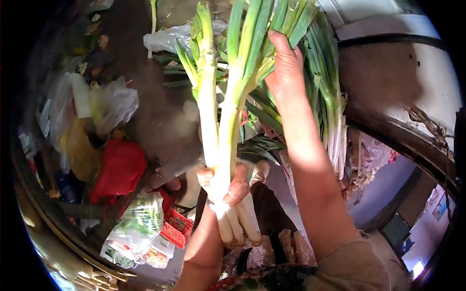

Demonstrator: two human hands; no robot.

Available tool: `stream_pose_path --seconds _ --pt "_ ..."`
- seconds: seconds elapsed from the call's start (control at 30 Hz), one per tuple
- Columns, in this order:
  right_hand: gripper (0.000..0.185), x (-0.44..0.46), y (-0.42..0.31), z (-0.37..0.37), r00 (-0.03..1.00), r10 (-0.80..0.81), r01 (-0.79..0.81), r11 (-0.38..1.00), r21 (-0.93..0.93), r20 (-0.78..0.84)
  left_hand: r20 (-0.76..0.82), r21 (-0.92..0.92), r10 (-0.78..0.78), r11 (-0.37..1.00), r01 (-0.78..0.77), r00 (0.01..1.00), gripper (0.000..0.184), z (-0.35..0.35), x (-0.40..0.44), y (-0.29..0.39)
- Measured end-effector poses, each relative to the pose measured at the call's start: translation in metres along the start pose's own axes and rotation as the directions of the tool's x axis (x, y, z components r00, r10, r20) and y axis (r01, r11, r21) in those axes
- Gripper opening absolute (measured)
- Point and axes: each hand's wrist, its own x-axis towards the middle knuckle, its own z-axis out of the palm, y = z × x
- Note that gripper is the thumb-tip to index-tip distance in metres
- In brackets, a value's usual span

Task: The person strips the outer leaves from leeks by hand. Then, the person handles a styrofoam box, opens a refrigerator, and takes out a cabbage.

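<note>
A few thick leeks [227, 131] stand upright in front of me, white stems and roots down, green leaves up. My left hand [224, 185] wraps round their white stems just above the roots. Higher up on the right, my right hand [286, 63] grips the green leaves; its thumb shows and the other fingers are hidden behind. Behind my right forearm is another bunch of leeks [334, 116], with thinner pale stems hanging down.
A clear plastic bag of greens [138, 225] lies at lower left beside a red plastic basket [176, 228]. Further up are a red bag [119, 169] and crumpled clear bags [115, 104]. Loose green leaves [262, 147] lie behind the leeks. A dark curved edge [403, 145] runs along the right.
</note>
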Motion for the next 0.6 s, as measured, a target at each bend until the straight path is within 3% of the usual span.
stream_pose_path --seconds 0.03,0.2,0.3,0.33,0.37,0.4,0.47,0.5,0.57,0.6 --pt "0.033 -0.001 0.0 0.0 0.998 -0.069 0.069 0.997 -0.031 -0.004 -0.021 -0.002 0.013 1.0 -0.013 1.0 0.051 0.001 -0.001 -0.002" --pt "0.034 -0.009 0.001 -0.007 0.997 -0.072 0.073 0.996 -0.046 0.022 -0.044 -0.038 0.089 0.995 -0.09 0.995 0.051 0.009 0.008 -0.006" --pt "0.025 -0.009 0.001 -0.014 0.998 -0.055 0.056 0.989 -0.139 0.013 0.014 -0.025 -0.02 0.999 0.02 1.0 0.053 0.0 0.001 -0.003" --pt "0.024 -0.012 0.004 -0.015 0.994 -0.105 0.106 0.983 -0.152 0.014 -0.106 -0.012 0.022 1.0 -0.023 0.994 0.054 0.002 -0.001 -0.004" --pt "0.022 -0.019 0.001 -0.012 0.988 -0.155 0.154 0.973 -0.172 0.009 -0.125 -0.024 0.017 1.0 -0.02 0.992 0.053 -0.001 -0.003 -0.004" --pt "0.02 -0.031 -0.01 -0.017 0.998 0.057 -0.064 0.982 -0.18 -0.041 -0.144 -0.037 0.012 0.999 -0.018 0.989 0.054 -0.005 -0.005 -0.004" --pt "0.018 -0.058 -0.042 -0.016 0.992 0.119 -0.107 0.974 -0.198 0.05 -0.062 0.051 0.017 0.999 -0.014 0.998 0.048 -0.003 0.008 -0.002" --pt "0.018 -0.072 -0.059 -0.018 0.986 0.133 -0.109 0.972 -0.207 0.105 -0.177 0.068 0.172 0.984 -0.162 0.969 0.047 0.009 0.01 -0.01" --pt "0.02 -0.095 -0.098 -0.026 0.99 0.039 0.021 0.908 -0.419 0.134 -0.15 0.136 0.175 0.978 -0.155 0.973 0.045 0.009 0.017 -0.01" --pt "0.022 -0.102 -0.108 -0.038 0.992 -0.089 0.125 0.822 -0.555 0.091 -0.177 0.147 0.187 0.976 -0.162 0.966 0.044 0.009 0.018 -0.012"
